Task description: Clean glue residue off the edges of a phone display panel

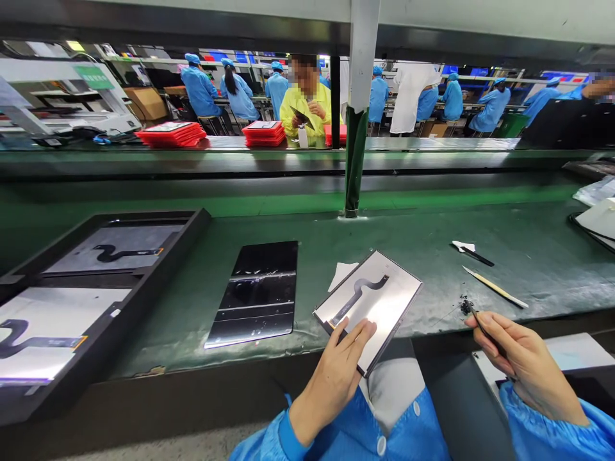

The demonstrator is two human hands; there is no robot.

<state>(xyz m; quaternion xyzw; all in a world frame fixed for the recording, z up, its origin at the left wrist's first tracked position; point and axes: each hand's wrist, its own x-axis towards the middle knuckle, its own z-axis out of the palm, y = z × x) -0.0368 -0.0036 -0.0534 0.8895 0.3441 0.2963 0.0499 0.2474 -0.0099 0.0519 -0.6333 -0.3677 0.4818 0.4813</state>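
My left hand (334, 368) grips a display panel (391, 301) by its near edge, thumb below and fingers over its silvery back. The panel is tilted over the bench's front edge, and a curved dark flex cable (358, 296) runs across it. Part of a white sheet (343, 274) shows behind the panel. In my right hand (526, 362), thumb and fingers are closed on dark tweezers (491, 333). Their tip is at a small heap of black scraps (465, 305) on the bench. Behind the heap lie a pale pointed stick (497, 288) and a black-handled tool (475, 256).
A glossy black glass panel (262, 288) lies left of centre on the green bench (312, 234). Further left, a black tray (166, 269) holds display panels with flex cables. A post (354, 160) rises at the back. Beyond it, a person in yellow (312, 109) sits near red trays (173, 134).
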